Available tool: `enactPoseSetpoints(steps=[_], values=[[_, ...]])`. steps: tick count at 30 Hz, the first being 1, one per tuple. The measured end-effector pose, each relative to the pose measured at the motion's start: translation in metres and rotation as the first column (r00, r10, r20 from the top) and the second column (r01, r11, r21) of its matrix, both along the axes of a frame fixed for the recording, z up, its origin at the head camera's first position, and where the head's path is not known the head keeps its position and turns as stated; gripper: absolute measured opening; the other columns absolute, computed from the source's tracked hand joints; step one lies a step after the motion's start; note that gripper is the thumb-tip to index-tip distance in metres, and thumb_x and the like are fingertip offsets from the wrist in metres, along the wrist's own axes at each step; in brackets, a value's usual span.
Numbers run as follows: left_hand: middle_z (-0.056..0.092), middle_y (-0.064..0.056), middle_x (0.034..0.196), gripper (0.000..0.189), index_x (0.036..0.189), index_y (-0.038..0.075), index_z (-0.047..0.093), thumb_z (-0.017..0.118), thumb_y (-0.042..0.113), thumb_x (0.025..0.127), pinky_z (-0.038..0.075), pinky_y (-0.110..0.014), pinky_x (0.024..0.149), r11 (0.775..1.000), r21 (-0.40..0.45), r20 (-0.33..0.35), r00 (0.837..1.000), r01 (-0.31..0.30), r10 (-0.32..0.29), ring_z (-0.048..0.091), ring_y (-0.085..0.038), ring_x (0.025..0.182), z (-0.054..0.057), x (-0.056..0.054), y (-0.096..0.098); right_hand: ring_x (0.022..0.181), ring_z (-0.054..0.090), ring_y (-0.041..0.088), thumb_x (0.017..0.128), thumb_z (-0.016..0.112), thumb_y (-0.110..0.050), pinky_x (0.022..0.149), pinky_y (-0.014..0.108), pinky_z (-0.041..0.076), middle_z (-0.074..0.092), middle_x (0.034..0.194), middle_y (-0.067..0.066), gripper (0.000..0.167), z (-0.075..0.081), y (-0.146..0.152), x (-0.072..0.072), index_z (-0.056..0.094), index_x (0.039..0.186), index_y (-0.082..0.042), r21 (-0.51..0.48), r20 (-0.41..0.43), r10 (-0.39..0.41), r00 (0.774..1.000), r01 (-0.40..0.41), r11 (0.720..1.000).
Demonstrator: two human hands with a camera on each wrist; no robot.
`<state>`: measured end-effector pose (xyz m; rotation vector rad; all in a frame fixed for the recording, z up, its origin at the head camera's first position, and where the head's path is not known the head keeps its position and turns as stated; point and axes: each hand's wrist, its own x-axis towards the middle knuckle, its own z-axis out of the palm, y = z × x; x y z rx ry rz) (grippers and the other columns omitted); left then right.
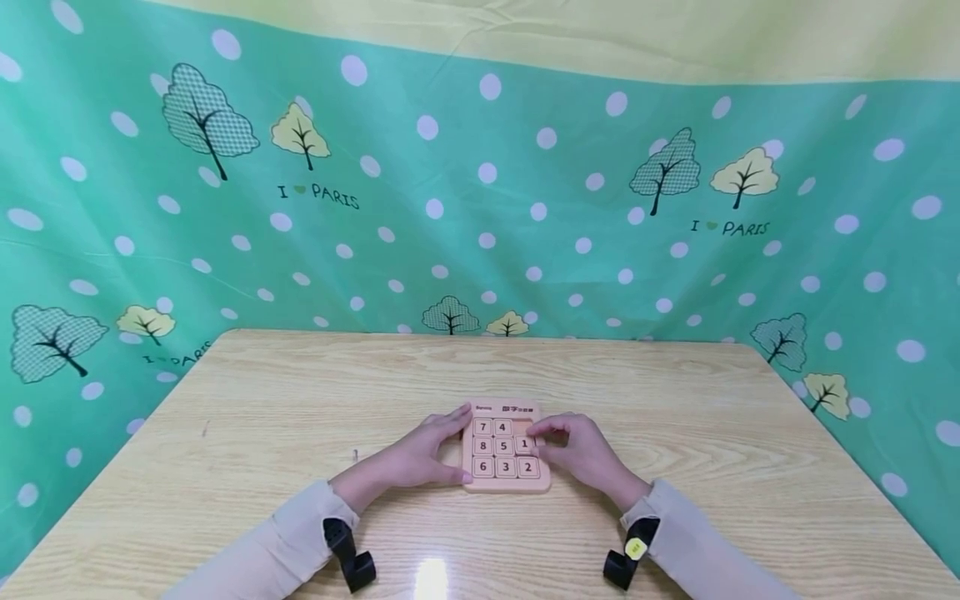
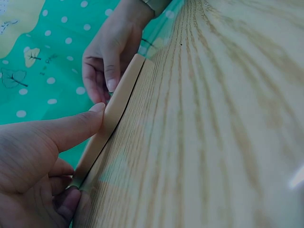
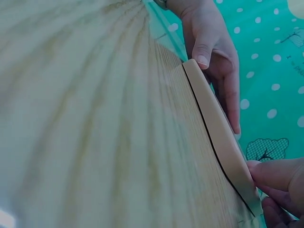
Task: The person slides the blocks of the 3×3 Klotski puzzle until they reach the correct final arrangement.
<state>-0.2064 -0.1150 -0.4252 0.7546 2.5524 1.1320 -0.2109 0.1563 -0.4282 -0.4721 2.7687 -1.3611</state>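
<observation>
The number puzzle (image 1: pixel 508 486) lies flat, its lettered edge away from the person. From the far row to the near one, its tiles read 7 (image 1: pixel 483 427), 4 (image 1: pixel 502 427), empty slot (image 1: pixel 521 427); then 8 (image 1: pixel 483 446), 5 (image 1: pixel 503 446), 1 (image 1: pixel 524 443); then 6 (image 1: pixel 483 467), 3 (image 1: pixel 506 467), 2 (image 1: pixel 528 467). So eight tiles are in the puzzle, and the slot at its far right corner is free.

Read row by row, the numbers do not run in counting order. If that order is wanted, I judge the sliding has far to go: only the 5, at the puzzle's middle, would suit its place, and the rest would have to shift.

At the puzzle's right side, the right hand (image 1: pixel 583 452) has its thumb and forefinger nearly together at the 1, beside the slot; I cannot tell whether they pinch it or merely touch it. At the puzzle's left side, the left hand (image 1: pixel 414 456) is spread wide and holds the frame, thumb at the near corner and fingertips at the far one.

Around the puzzle is the wooden surface (image 1: pixel 322 400), and beyond it hangs a green dotted cloth (image 1: pixel 405 192).
</observation>
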Motion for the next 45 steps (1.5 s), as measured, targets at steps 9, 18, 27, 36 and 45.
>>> enactPoseSetpoints(steps=[9,18,27,36,45], values=[[0.017,-0.003,0.157,0.092,0.146,0.004,0.030,0.079,0.033,0.074,0.021,-0.050,0.113,1.000,0.004,0.008,1.000,-0.006,0.006,0.022,-0.030,0.139,0.002,0.001,0.000,0.099,0.059,0.019,0.076,0.076,-0.009,0.090,0.041,0.047,0.069,0.103,0.000,0.022,0.001,-0.001,-0.009,0.073,0.097,-0.015,0.001,-0.025,0.013,1.000,-0.012,1.000],[0.018,-0.003,0.157,0.092,0.146,0.004,0.030,0.079,0.033,0.074,0.021,-0.049,0.113,1.000,0.004,0.008,1.000,0.000,0.000,0.022,-0.029,0.139,0.002,0.000,0.001,0.095,0.059,0.017,0.077,0.076,-0.008,0.087,0.039,0.046,0.069,0.100,-0.001,0.021,0.001,-0.001,-0.016,0.073,0.096,-0.015,0.001,-0.028,0.005,1.000,-0.005,1.000],[0.018,-0.002,0.157,0.092,0.146,0.003,0.031,0.079,0.033,0.073,0.022,-0.049,0.112,1.000,0.009,0.007,1.000,-0.002,0.002,0.023,-0.029,0.139,0.002,0.001,0.001,0.095,0.059,0.016,0.076,0.076,-0.007,0.089,0.041,0.046,0.069,0.100,-0.002,0.021,0.001,-0.003,-0.020,0.073,0.095,-0.016,0.003,-0.028,-0.018,0.999,0.018,1.000],[0.018,-0.004,0.157,0.092,0.146,0.002,0.031,0.079,0.033,0.074,0.022,-0.049,0.112,1.000,0.011,0.001,1.000,0.009,-0.009,0.024,-0.029,0.138,0.001,0.000,0.001,0.096,0.059,0.016,0.077,0.075,-0.007,0.091,0.041,0.045,0.069,0.099,-0.003,0.020,0.005,-0.003,-0.017,0.073,0.095,-0.016,-0.009,0.006,-0.028,1.000,0.028,1.000],[0.019,-0.004,0.157,0.092,0.146,0.003,0.031,0.079,0.033,0.074,0.022,-0.051,0.112,1.000,0.005,-0.002,1.000,0.001,-0.001,0.024,-0.031,0.138,0.001,0.001,0.000,0.097,0.059,0.018,0.078,0.076,-0.015,0.088,0.038,0.046,0.069,0.101,-0.001,0.019,0.007,0.003,-0.002,0.073,0.097,-0.015,-0.051,0.042,0.078,0.996,-0.076,0.996]])
